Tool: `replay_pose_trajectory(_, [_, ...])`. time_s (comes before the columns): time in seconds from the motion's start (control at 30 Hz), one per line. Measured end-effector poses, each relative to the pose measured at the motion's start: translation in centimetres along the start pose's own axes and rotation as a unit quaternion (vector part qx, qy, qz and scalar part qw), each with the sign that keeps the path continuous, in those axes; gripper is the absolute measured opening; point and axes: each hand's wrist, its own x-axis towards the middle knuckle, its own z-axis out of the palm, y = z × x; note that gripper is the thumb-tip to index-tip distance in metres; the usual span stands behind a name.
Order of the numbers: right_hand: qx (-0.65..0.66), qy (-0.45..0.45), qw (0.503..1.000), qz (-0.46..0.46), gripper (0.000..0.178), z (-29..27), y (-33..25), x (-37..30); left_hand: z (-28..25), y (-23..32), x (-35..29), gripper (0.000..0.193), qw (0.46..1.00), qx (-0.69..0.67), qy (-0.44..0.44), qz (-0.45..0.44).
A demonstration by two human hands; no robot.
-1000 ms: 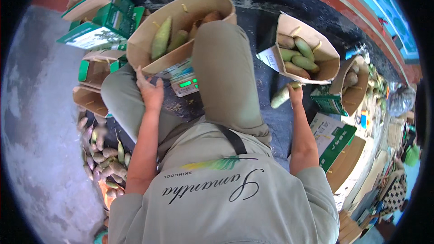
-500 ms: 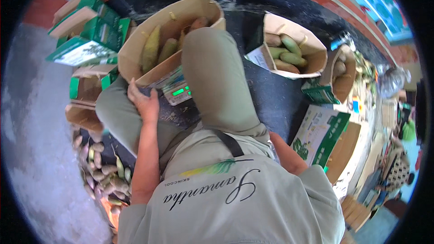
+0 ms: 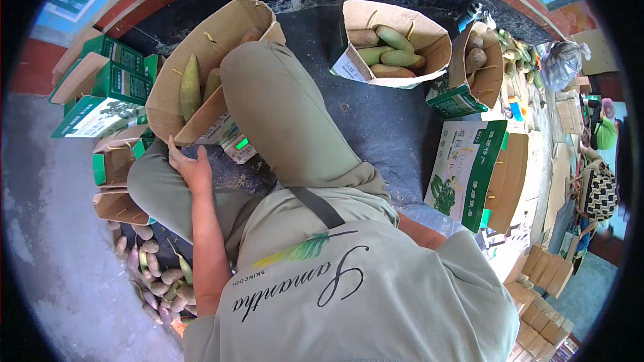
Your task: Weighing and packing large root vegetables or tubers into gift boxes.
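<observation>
My left hand [image 3: 192, 167] rests by my left knee, thumb apart and fingers stretched toward the near lower corner of a large cardboard box [image 3: 168, 93]. Its fingertips appear to touch that corner; nothing is gripped. Inside the box lie long green radish-like vegetables [image 3: 190, 90], partly hidden by my raised right knee. Beneath the box's near side sits a digital scale [image 3: 239, 148] with a lit green display. My right forearm [image 3: 420, 232] shows beside my hip, but the hand itself is hidden behind my body and leg.
Ahead right, another open box [image 3: 433, 46] holds several green and brown vegetables; a green carton [image 3: 461, 93] stands beside it. A printed carton [image 3: 463, 174] lies at right. Green cartons [image 3: 117, 83] stand at left, above a heap of muddy roots [image 3: 161, 275].
My view has turned to the right, so the boxes sit further left in the picture. My left hand keeps its place at the box corner; my right forearm shows less.
</observation>
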Motion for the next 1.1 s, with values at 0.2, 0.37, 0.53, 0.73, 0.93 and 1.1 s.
replay_pose_trajectory(0.2, [0.066,0.002,0.998,-0.022,0.021,-5.2,1.4,1.8,0.8,0.0,-0.1,0.081,0.999,-0.032,-0.007,0.0])
replay_pose_trajectory(0.37, [0.336,0.118,0.934,-0.036,0.032,-8.9,-17.6,-1.0,-0.3,-0.8,-0.4,0.081,1.0,-0.005,0.009,-0.011])
replay_pose_trajectory(0.53, [0.566,0.148,0.81,-0.048,0.047,-14.3,-24.2,2.3,-0.4,0.5,-0.3,0.081,1.0,-0.002,-0.009,0.007])
replay_pose_trajectory(0.73, [0.708,0.172,0.684,-0.044,0.048,-16.0,-26.7,6.8,-0.2,0.7,-0.4,0.081,1.0,-0.016,-0.005,-0.02])
replay_pose_trajectory(0.93, [0.827,0.105,0.546,-0.082,0.065,-14.4,-28.3,8.0,0.5,0.7,-0.5,0.081,0.997,-0.039,-0.01,-0.072])
replay_pose_trajectory(1.1, [0.816,0.072,0.564,-0.105,0.067,-13.9,-28.6,8.8,0.5,-0.1,-0.6,0.082,0.998,-0.044,-0.006,-0.049])
